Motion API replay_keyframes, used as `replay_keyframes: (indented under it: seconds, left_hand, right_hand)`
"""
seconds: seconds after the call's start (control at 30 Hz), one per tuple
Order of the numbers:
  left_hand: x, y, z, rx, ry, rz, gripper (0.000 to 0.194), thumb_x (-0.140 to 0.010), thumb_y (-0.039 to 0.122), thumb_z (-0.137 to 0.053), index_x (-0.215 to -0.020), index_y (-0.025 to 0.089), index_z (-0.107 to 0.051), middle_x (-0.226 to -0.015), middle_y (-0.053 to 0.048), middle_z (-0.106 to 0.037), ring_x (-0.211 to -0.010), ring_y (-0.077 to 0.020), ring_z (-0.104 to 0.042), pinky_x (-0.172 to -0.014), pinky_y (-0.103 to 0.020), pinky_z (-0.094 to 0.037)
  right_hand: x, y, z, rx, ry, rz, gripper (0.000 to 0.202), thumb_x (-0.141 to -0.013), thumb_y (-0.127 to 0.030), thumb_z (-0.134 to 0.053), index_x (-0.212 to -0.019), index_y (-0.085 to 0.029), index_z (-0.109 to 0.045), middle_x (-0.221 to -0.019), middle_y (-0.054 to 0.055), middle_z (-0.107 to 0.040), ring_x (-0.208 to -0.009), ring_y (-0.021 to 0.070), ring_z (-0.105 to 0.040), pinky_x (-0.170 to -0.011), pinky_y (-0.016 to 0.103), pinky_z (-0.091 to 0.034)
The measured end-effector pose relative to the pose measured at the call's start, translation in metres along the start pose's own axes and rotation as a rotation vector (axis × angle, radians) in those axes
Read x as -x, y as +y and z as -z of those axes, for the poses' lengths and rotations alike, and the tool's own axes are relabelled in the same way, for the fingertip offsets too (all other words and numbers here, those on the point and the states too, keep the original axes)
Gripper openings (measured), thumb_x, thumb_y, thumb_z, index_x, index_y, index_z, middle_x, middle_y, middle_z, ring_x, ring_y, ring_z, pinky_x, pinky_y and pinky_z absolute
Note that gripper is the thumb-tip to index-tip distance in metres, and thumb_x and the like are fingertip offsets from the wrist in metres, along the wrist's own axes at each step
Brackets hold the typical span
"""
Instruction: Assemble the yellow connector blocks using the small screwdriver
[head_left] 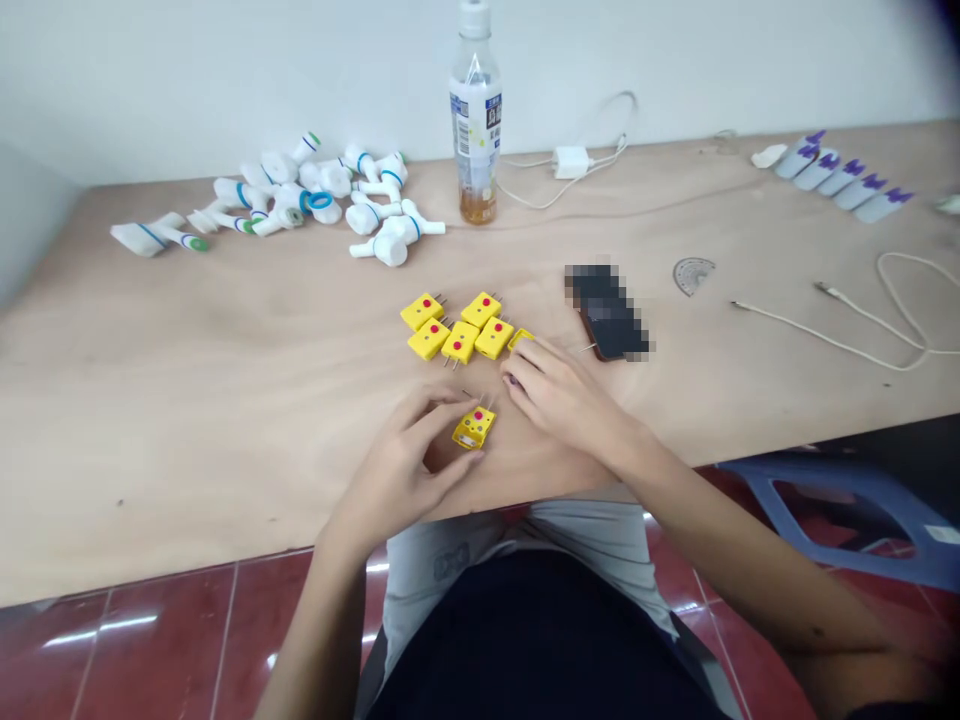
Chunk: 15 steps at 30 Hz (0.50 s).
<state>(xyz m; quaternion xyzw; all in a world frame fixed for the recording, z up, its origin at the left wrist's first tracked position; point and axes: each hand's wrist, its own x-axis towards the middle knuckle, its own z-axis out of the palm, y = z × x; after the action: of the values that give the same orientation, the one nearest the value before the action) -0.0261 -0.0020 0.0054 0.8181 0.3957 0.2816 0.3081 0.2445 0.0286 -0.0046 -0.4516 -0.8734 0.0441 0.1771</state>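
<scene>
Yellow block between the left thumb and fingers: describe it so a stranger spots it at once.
On the wooden table, near its front edge, find the person's left hand. Between its thumb and fingers is a yellow block with a red dot. Unlike the yellow blocks grouped farther back, its near end is open.

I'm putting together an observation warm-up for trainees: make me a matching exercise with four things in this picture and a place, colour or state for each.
1. charger
2. left hand
3. phone
4. bottle

A. at a yellow plug
B. standing upright
C. white, right of the bottle
D. dark, lying flat

Pairs: 1-C, 2-A, 3-D, 4-B
</scene>
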Motion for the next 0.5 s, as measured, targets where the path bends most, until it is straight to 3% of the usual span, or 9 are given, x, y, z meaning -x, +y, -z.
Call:
replay_keyframes:
  seconds: [0.3,0.5]
  left_hand:
    - [0.003,-0.004,-0.008,-0.034,0.052,0.024,0.042,-0.106,0.029,-0.082,-0.147,0.029,-0.074,-0.148,-0.012,-0.073,-0.137,-0.033,-0.073,-0.119,-0.056,-0.064]
    - [0.004,-0.006,-0.01,-0.034,0.057,0.009,0.042,-0.107,0.031,-0.082,-0.148,0.03,-0.073,-0.148,-0.011,-0.074,-0.138,-0.0333,-0.073,-0.119,-0.057,-0.064]
  right_hand:
    - [0.007,0.005,0.01,-0.195,0.052,-0.016,0.026,-0.116,-0.015,-0.054,-0.115,-0.019,-0.079,-0.114,0.012,-0.076,-0.113,0.029,-0.071,-0.107,0.049,-0.063]
    - [0.013,0.009,0.003,-0.123,-0.015,0.028,0.024,-0.115,-0.012,-0.056,-0.105,-0.018,-0.078,-0.11,0.013,-0.075,-0.108,0.0288,-0.069,-0.102,0.047,-0.062]
